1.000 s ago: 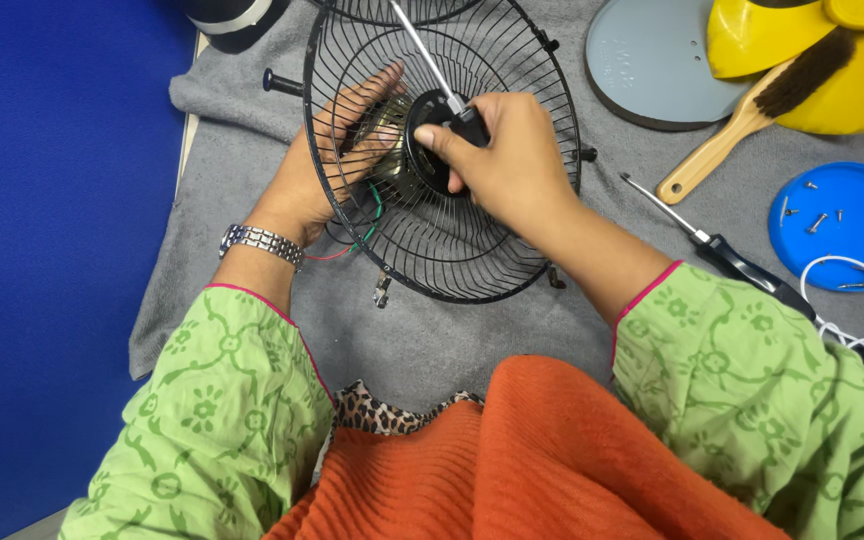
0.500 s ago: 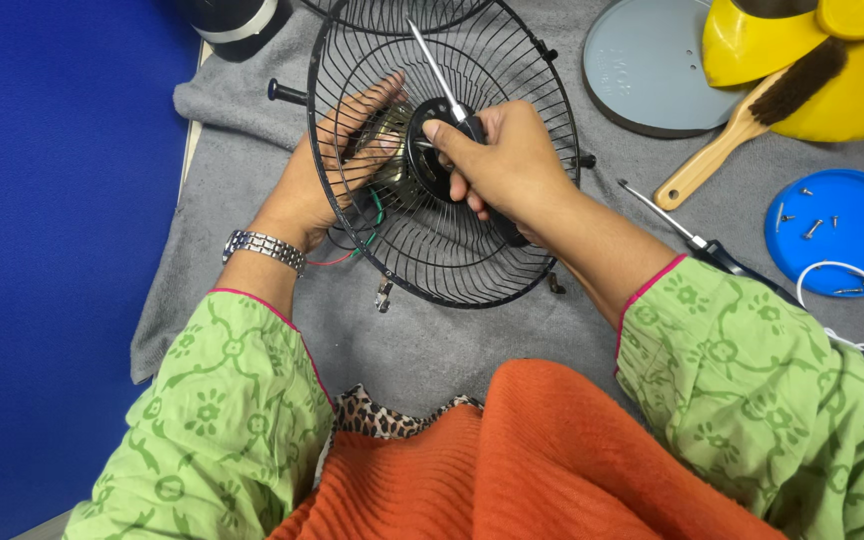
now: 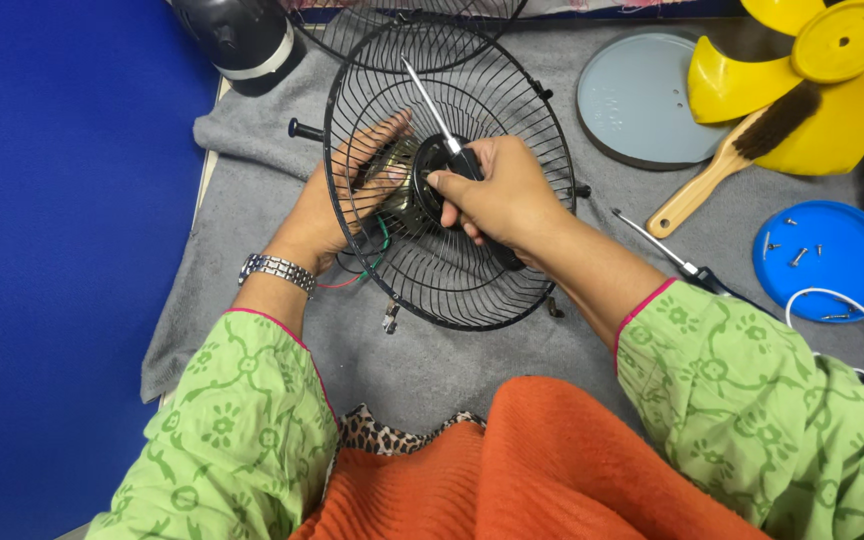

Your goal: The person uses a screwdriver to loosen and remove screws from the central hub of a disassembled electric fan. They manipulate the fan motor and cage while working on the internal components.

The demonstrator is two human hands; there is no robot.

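The right hand [image 3: 497,195] is gripping the black handle of a screwdriver [image 3: 442,130], fingers wrapped tight around it, its metal shaft pointing up and away at the centre of a black wire fan guard [image 3: 482,280]. The left hand [image 3: 352,190] is reaching behind the guard, palm open and fingers spread flat against the fan motor [image 3: 402,185] at the guard's hub, bracing it rather than grasping it. The guard is standing tilted on a grey cloth [image 3: 252,200], with red and green wires [image 3: 367,255] trailing from the motor. A likely risk: the screwdriver tip could be slipping off its seat, since the left hand lies right behind the wires. The guard may also be rocking on the soft cloth, and the loose wires could be snagging. A blue lid [image 3: 852,250] holding small screws is sitting well apart, to the right.
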